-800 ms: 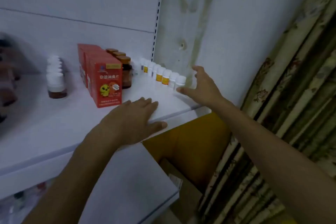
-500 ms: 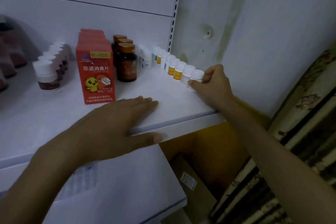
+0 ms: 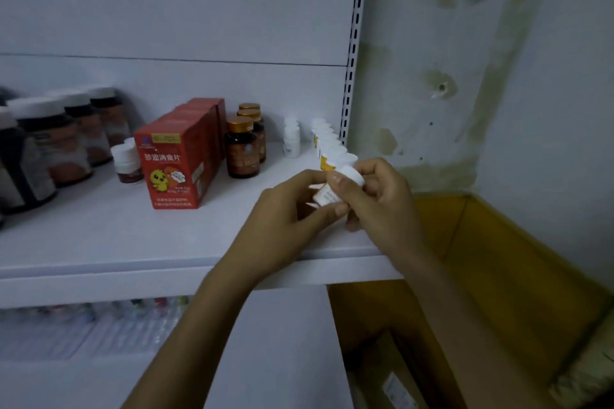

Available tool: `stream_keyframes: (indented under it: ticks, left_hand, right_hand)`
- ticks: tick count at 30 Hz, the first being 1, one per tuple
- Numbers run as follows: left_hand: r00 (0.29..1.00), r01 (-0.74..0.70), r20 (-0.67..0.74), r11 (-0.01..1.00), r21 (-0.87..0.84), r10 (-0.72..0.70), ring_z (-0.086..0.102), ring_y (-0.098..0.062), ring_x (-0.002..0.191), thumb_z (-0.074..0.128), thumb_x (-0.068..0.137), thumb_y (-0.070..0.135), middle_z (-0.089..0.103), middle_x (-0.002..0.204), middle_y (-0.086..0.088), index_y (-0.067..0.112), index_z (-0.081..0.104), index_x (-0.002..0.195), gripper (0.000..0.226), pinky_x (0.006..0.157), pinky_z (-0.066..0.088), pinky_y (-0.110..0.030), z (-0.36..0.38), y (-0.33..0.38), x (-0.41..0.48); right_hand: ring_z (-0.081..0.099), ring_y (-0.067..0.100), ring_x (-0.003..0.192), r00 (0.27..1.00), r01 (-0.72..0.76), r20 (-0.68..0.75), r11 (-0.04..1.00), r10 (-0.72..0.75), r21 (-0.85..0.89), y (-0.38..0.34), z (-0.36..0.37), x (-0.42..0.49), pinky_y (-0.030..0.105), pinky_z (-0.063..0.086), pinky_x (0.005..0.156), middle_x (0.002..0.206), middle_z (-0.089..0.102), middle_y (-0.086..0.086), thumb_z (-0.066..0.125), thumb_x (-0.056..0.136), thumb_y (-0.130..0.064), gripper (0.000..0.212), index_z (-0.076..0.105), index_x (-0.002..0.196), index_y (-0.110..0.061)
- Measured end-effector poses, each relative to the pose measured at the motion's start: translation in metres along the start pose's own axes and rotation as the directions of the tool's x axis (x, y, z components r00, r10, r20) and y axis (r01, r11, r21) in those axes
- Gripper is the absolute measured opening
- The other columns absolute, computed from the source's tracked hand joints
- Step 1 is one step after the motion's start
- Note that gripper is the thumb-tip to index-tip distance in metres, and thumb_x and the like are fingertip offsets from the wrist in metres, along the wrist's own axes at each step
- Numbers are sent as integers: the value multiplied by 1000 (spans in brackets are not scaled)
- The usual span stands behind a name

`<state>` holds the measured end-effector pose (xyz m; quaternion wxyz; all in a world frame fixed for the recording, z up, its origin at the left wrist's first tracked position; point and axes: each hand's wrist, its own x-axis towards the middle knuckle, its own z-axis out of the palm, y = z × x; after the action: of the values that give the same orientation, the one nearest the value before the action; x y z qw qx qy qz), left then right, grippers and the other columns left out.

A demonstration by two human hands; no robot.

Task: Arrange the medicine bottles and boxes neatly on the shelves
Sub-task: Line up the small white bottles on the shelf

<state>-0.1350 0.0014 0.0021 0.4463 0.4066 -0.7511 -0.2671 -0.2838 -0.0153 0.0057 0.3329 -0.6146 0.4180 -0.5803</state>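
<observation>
A: Nearest first. We have the lower shelf point(image 3: 272, 359), a smooth white board. There are blurred clear packs point(image 3: 83, 325) at its back left, and we can't read them. To the right is an open yellow carton point(image 3: 498, 276), matte cardboard.

B: Next is the shelf point(image 3: 133, 276) lip, with both hands just above its front right part. We mark the left hand point(image 3: 282, 216) pinching the base end of a small white bottle point(image 3: 327, 196), thumb under it and fingers curled. The right hand point(image 3: 385, 209) curls round the cap end.

A: Axis? We see it tilted, cap up and right, base down and left, label toward the camera. We can't tell if it clears the board.

B: Key relation: the row of white-capped bottles point(image 3: 332, 149) begins just beyond the hands. It runs away along the shelf's right edge toward the slotted upright point(image 3: 352, 76). The right hand is nearer that near end. We judge the bottle has to be stood upright and set there, in line.

A: Material: a hard, smooth plastic cylinder with a paper label, probably light. We expect it tips easily and could knock its neighbours.

B: Farther left are the red boxes point(image 3: 176, 163), glossy card, filed front to back. Amber bottles point(image 3: 242, 146) with gold caps stand just beside them, and plain white vials point(image 3: 291, 139) stand behind those.

A: Far left are dark jars point(image 3: 50, 143) with white lids and one squat brown bottle point(image 3: 126, 163).

B: At the back there's a flat white panel, and on the right a stained wall point(image 3: 465, 76).
</observation>
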Motion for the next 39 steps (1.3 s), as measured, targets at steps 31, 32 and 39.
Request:
stream_keyframes:
  ticks: [31, 32, 39]
  left_hand:
    - [986, 156, 103, 954, -258, -133, 71, -14, 80, 71, 61, 67, 74, 87, 2, 28, 64, 106, 60, 82, 51, -36, -14, -13, 9]
    - [986, 155, 101, 956, -248, -134, 71, -12, 78, 72, 68, 61, 74, 86, 3, 28, 63, 106, 50, 83, 51, -37, -14, -12, 9]
    - [992, 110, 92, 960, -256, -89, 69, -21, 80, 74, 77, 26, 71, 90, -2, 30, 63, 101, 27, 76, 52, -44, -17, -9, 8]
  right_hand:
    - [49, 4, 45, 983, -181, 23, 982, 180, 48, -19, -6, -6, 19, 40, 43, 59, 58, -2, 58, 93, -20, 10, 59, 93, -10]
    - [50, 4, 45, 984, -179, 29, 983, 178, 43, -21, -7, -7, 18, 40, 44, 60, 59, -2, 57, 94, -18, 9, 59, 95, -9]
    - [44, 7, 36, 990, -138, -28, 990, 138, -2, -20, -2, -8, 16, 35, 36, 47, 56, -1, 60, 92, -24, 17, 66, 79, -16]
